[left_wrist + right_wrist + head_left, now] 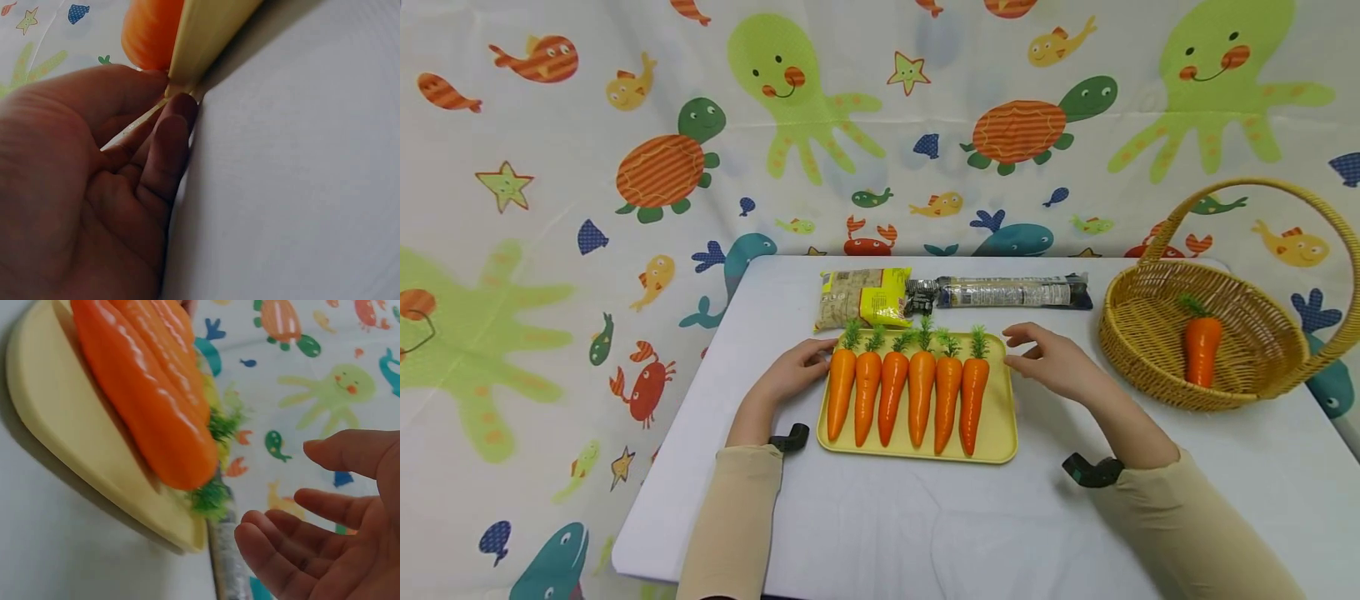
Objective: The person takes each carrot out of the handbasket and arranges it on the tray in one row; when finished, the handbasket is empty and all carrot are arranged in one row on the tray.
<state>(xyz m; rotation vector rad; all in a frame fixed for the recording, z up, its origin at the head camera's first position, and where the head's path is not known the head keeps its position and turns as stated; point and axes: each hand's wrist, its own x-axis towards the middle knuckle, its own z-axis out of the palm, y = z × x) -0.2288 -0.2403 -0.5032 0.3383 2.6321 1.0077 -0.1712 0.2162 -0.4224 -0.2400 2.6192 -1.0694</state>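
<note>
Several orange toy carrots [922, 400] with green tops lie side by side on a yellow tray [1000, 417] in the head view. At the tray's left edge is my left hand [793, 371]. The left wrist view has that hand [119, 162] pinching the tray's rim [206, 44], close to a carrot [150, 31]. Off the tray's upper right corner, my right hand [1048, 362] holds nothing. In the right wrist view its fingers [269, 550] are spread and apart from the tray [56, 412], beside the nearest carrot [150, 406].
A wicker basket [1138, 367] with a tall handle stands on the right, one carrot [1202, 350] inside it. Behind the tray lie a yellow-and-clear bag [857, 300] and a long dark packet [1011, 292]. A patterned cloth [865, 75] hangs behind the white table [865, 525].
</note>
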